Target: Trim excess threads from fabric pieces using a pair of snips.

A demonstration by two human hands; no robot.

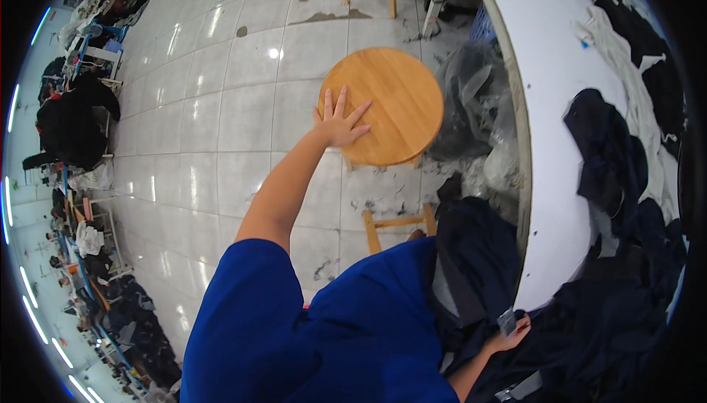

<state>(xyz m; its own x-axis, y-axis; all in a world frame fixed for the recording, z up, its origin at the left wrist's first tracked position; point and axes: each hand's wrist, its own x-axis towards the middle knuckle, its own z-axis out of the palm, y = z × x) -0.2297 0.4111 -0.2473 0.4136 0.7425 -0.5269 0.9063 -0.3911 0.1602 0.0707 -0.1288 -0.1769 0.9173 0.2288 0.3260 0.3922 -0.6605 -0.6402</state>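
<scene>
My left hand (341, 124) lies flat, fingers spread, on the left part of a round wooden stool (401, 101). It holds nothing. At the lower right, my right hand (510, 337) is closed at the table's near edge, its fingers curled on a dark navy garment (480, 256) that hangs down beside me. A small shiny, clear-grey piece (507, 322) shows by the fingers; I cannot make out what it is. More dark navy cloth (589, 322) is heaped on the table around that hand.
A white-topped table (549, 145) runs along my right, with white cloth (622, 86) on it. Grey plastic bags (468, 101) sit between stool and table. Another wooden stool (398, 223) is close below me. Cluttered worktables with a black cloth pile (74, 123) line the far left.
</scene>
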